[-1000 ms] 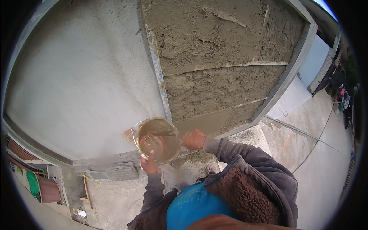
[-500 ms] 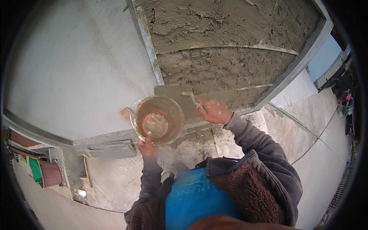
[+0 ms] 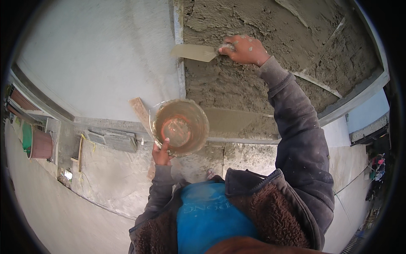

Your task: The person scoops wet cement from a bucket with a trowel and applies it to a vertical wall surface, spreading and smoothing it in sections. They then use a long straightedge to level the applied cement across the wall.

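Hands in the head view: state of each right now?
Left hand: closed on bowl rim.
Right hand: closed on trowel handle.

Trowel (image 3: 194, 52) handle hidden inside the right hand (image 3: 244, 49)

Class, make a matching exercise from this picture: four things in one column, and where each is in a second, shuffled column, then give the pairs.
1 trowel
2 bowl
3 rough mortar
4 reddish bucket

a far left, on the ground
b in the right hand
c in the left hand
d spread on the wall

Pairs: 1-b, 2-c, 3-d, 4-a
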The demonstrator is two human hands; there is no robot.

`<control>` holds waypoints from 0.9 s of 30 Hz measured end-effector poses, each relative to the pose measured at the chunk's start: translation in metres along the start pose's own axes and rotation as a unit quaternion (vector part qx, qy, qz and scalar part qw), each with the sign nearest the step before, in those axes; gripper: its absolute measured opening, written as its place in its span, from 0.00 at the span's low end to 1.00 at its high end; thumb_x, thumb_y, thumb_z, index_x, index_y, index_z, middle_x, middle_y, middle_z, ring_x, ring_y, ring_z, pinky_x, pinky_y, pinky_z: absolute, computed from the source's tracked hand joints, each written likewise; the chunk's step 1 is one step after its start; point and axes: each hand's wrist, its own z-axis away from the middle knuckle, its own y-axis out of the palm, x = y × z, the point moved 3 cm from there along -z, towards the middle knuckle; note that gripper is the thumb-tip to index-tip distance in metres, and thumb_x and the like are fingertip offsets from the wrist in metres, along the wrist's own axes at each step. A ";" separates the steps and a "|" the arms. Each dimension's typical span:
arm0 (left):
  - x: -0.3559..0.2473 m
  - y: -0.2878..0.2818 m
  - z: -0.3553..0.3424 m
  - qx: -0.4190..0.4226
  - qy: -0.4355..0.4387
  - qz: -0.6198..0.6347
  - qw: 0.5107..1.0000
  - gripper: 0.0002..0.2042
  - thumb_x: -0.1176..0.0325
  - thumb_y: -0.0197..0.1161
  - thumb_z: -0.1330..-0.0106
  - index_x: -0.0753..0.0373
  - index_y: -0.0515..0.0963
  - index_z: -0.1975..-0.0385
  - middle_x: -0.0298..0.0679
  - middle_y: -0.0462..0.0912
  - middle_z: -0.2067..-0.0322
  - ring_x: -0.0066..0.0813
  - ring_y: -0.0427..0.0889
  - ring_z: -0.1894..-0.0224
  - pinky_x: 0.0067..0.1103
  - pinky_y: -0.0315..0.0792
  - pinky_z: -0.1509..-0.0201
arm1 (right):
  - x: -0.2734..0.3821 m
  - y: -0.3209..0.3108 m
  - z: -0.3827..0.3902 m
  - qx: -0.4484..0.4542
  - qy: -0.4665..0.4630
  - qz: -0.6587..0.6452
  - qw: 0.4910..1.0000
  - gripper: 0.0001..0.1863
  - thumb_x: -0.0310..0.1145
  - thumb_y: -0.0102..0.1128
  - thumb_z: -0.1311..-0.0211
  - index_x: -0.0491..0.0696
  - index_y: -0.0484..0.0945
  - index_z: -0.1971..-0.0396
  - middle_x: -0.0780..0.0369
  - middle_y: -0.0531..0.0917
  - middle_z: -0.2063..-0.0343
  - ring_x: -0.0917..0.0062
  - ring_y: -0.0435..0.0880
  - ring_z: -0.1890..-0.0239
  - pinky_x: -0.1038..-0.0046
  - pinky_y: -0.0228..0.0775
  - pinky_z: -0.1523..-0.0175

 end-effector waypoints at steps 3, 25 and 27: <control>0.013 -0.001 0.000 -0.009 0.022 -0.001 1.000 0.24 0.67 0.64 0.36 0.58 0.67 0.40 0.40 0.77 0.49 0.33 0.84 0.56 0.30 0.87 0.67 | -0.004 -0.018 -0.011 -0.054 0.009 0.010 0.998 0.31 0.63 0.49 0.37 0.58 0.77 0.43 0.58 0.80 0.46 0.59 0.76 0.41 0.54 0.67 0.38; 0.001 -0.010 -0.006 -0.018 0.003 0.007 1.000 0.23 0.68 0.64 0.35 0.58 0.69 0.40 0.40 0.79 0.51 0.34 0.84 0.57 0.32 0.86 0.65 | -0.156 -0.152 0.085 -0.388 0.120 0.078 0.911 0.27 0.62 0.56 0.38 0.59 0.82 0.50 0.62 0.86 0.56 0.66 0.85 0.54 0.65 0.77 0.50; -0.002 -0.015 -0.006 -0.023 0.006 0.005 1.000 0.23 0.68 0.64 0.35 0.58 0.69 0.41 0.39 0.79 0.52 0.33 0.84 0.57 0.32 0.86 0.66 | -0.137 -0.147 0.103 -0.431 0.116 0.139 0.884 0.22 0.57 0.60 0.38 0.57 0.83 0.54 0.64 0.86 0.59 0.69 0.86 0.60 0.71 0.77 0.56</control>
